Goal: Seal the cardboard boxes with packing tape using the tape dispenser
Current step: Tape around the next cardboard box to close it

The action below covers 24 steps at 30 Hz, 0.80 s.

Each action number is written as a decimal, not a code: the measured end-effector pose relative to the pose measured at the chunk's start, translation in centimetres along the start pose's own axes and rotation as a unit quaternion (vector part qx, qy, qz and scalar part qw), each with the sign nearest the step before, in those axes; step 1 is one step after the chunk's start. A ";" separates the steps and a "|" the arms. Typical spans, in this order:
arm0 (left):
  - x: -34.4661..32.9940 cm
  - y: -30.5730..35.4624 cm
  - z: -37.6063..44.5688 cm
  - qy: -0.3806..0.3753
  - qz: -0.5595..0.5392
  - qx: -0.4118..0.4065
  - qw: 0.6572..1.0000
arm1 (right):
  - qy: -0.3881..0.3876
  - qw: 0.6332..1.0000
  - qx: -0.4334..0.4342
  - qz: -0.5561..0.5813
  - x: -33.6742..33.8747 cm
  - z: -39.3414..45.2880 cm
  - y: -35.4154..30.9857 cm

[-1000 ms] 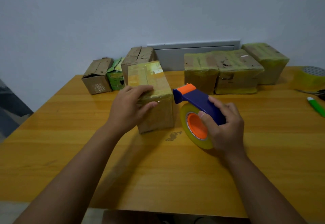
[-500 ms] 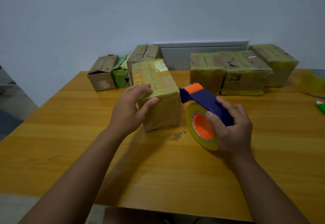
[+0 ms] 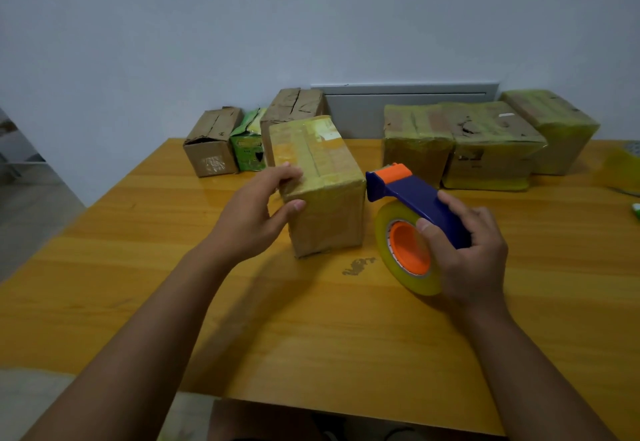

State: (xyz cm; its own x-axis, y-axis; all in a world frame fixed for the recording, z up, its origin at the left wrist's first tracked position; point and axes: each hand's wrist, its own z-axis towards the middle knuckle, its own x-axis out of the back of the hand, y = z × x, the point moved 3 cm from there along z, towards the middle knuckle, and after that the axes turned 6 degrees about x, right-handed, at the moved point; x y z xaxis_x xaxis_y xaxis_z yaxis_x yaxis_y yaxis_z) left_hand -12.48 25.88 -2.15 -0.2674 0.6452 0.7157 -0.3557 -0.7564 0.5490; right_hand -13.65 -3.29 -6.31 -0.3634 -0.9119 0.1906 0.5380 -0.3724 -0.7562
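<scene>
At table centre, a cardboard box (image 3: 320, 186) already wrapped in yellowish tape is pinched at its near-left corner by the left hand (image 3: 258, 214). At its 3 o'clock, the tape dispenser (image 3: 412, 222) is clenched by the right hand (image 3: 467, 250), nose apart from the box. Farther, at 1 o'clock, three taped boxes (image 3: 485, 143) appear finished; at 11 o'clock, untaped boxes (image 3: 213, 141) seemingly remain.
</scene>
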 end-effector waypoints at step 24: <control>-0.4 1.9 -0.2 0.068 0.056 -0.057 0.994 | 0.064 0.996 -0.054 0.025 1.0 0.4 0.7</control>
State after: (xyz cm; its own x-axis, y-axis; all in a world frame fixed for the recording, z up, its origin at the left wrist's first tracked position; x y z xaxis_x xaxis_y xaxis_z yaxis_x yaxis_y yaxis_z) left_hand -13.23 24.17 -1.51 -0.4273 0.5717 0.7004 -0.4131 -0.8126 0.4113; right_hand -13.35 -4.54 -6.39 -0.4356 -0.8969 0.0759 0.4752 -0.3007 -0.8269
